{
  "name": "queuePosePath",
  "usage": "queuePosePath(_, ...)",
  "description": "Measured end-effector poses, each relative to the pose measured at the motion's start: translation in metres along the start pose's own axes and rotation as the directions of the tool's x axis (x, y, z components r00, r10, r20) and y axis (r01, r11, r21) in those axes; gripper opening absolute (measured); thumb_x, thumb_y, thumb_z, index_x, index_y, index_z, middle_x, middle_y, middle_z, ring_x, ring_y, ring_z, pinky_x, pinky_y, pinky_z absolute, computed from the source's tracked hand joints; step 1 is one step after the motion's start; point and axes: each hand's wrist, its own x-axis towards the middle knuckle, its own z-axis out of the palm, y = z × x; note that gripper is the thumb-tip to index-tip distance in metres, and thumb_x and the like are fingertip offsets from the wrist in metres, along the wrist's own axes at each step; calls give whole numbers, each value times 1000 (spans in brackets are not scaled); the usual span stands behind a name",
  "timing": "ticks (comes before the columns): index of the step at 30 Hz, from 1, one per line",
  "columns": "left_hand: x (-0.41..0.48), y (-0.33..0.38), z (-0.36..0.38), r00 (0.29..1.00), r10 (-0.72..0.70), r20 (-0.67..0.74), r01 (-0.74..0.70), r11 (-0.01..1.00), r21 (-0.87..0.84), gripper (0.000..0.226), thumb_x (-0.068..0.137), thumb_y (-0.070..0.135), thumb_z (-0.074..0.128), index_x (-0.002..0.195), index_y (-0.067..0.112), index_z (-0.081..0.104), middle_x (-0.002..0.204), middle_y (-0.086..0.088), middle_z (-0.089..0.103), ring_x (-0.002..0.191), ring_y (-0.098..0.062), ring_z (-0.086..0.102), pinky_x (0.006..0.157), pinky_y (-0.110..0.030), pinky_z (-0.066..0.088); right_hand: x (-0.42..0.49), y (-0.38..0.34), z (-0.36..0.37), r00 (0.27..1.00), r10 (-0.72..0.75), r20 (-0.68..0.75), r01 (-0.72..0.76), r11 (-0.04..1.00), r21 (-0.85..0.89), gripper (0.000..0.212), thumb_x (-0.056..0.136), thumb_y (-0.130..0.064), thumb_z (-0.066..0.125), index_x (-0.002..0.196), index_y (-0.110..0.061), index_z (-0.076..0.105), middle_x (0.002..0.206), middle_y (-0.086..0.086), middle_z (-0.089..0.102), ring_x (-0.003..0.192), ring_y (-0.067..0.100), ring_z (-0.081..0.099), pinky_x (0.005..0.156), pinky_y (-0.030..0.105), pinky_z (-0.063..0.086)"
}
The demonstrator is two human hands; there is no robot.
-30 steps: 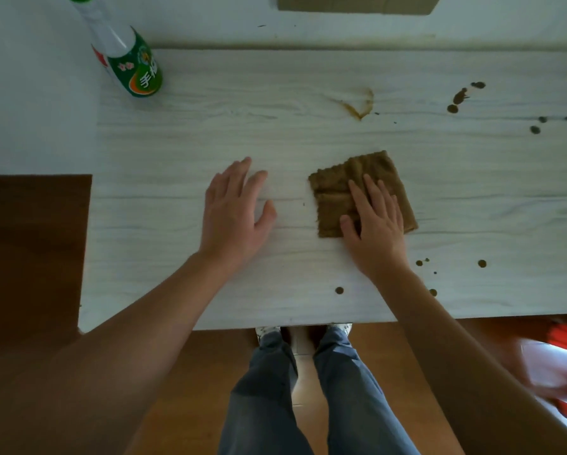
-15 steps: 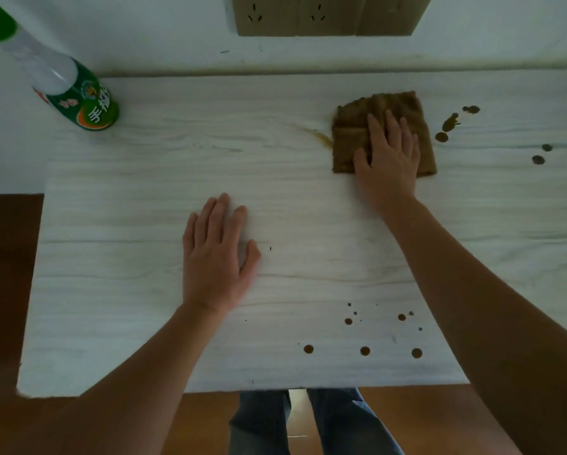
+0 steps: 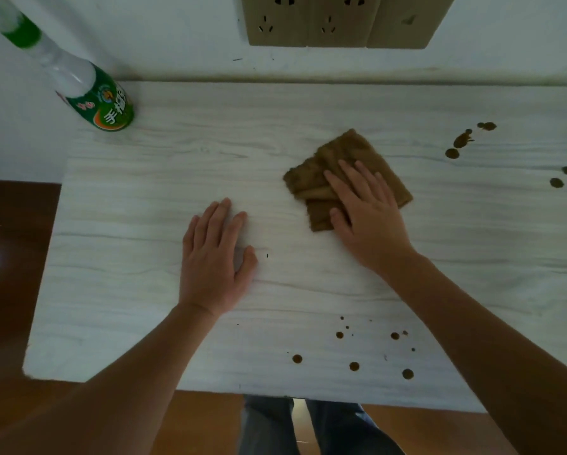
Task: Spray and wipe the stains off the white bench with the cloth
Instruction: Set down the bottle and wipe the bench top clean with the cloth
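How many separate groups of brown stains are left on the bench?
2: far-right stains toward the back, front-edge stains nearest the camera. The cloth may hide more.

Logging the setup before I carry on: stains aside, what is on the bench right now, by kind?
Spray bottle: 1
Cloth: 1
Hands: 2, left hand and right hand
Total: 4
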Motion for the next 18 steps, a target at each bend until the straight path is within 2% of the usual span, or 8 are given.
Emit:
queuePosePath(5, 1, 0, 1, 1000, -2, -12, 2, 1000, -5, 59, 93, 40, 45, 145, 12, 53, 161, -14, 40, 152, -33, 32, 125, -52, 23, 49, 32, -18, 986, 164, 2, -164, 986, -27, 61, 100, -39, 40, 158, -25, 26, 167, 5, 19, 154, 25, 10, 125, 43, 4)
queuePosePath(9, 0, -1, 1, 1000, 1, -4, -1, 1000, -11, 58, 94, 40, 46, 145, 12, 52, 161, -13, 40, 153, -32, 32, 125, -52, 24, 111, -5, -9, 960, 279, -33, -280, 960, -17, 63, 99, -40, 39, 159, -25, 23, 168, 8, 13, 155, 29, 5, 125, 45, -1)
queuePosePath(11, -1, -2, 2, 1000, 1, 3, -1, 1000, -14, 58, 95, 40, 46, 146, 13, 51, 162, -13, 39, 154, -31, 30, 125, -52, 23, 120, -38, 1, 976, 215, -31, -215, 977, -8, 63, 99, -39, 39, 158, -25, 25, 168, 8, 14, 155, 29, 7, 124, 44, -1)
queuePosePath(14, 0, -1, 3, 1000, -5, 15, 5, 1000, -12, 59, 95, 41, 45, 148, 15, 49, 164, -12, 36, 155, -30, 28, 127, -51, 21, 98, -77, 18, 999, 35, -24, -35, 999, 11, 61, 96, -36, 40, 156, -24, 34, 165, 8, 24, 153, 30, 15, 124, 46, 4)
queuePosePath(16, -1, -1, 2, 1000, -8, 20, 8, 1000, -2, 60, 96, 42, 43, 149, 14, 48, 165, -12, 35, 155, -30, 27, 127, -50, 20, 64, -84, 22, 998, -58, -15, 58, 998, 31, 61, 94, -35, 41, 153, -23, 39, 163, 7, 30, 152, 29, 21, 125, 48, 10)
queuePosePath(18, -1, 0, 1, 1000, -7, 20, 7, 1000, -1, 61, 97, 43, 42, 150, 13, 48, 165, -12, 35, 155, -30, 27, 127, -50, 20, 25, -73, 21, 994, -104, 27, 103, 994, 35, 61, 95, -35, 39, 154, -23, 36, 163, 5, 28, 153, 26, 19, 125, 48, 12)
